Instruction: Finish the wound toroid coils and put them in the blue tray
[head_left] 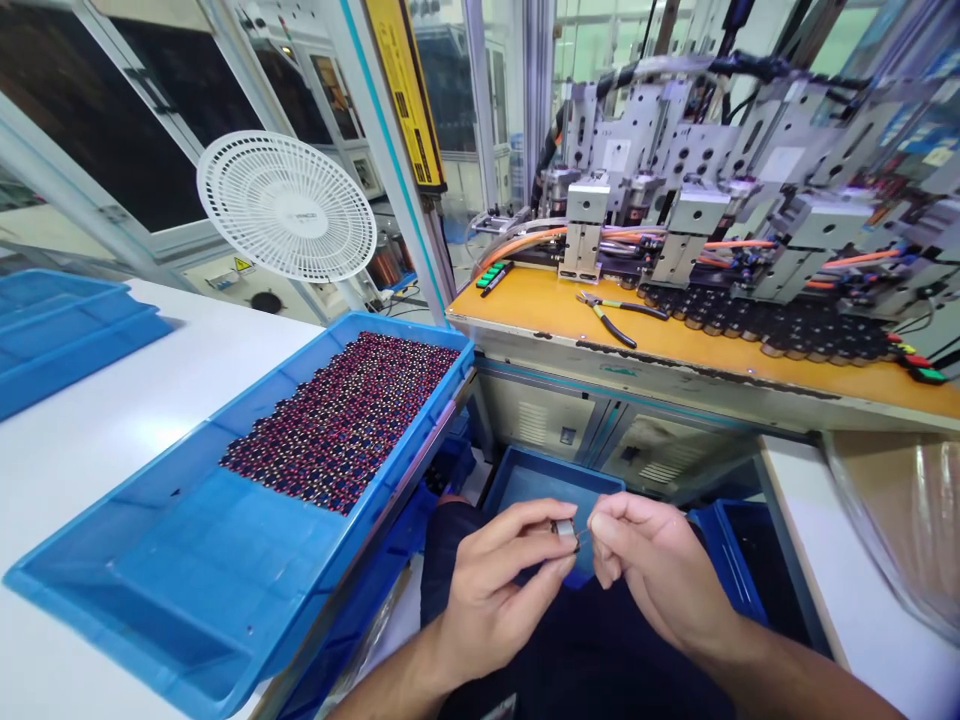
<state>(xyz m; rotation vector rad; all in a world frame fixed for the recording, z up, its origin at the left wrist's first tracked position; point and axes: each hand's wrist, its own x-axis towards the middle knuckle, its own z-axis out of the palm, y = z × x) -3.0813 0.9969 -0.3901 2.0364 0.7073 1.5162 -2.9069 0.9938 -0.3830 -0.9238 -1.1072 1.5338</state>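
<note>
In the middle front of the head view, my left hand (506,575) is closed on a small metallic part (564,528), pinched between fingertips and thumb. Its exact kind is too small to make out. Close by on the right, my right hand (652,555) has thumb and forefinger pressed together beside that part. A thin, wire-like strand (583,535) seems to run from the part to the right fingertips. Both hands are above my lap, in front of a blue bin (525,465).
A blue tray (187,560) partly filled with rows of small dark-and-red parts (349,420) lies left. Pliers (607,318) and many black cylinders (780,325) rest on the orange bench (517,310) below the machine (682,210). A white fan (289,205) stands behind the tray.
</note>
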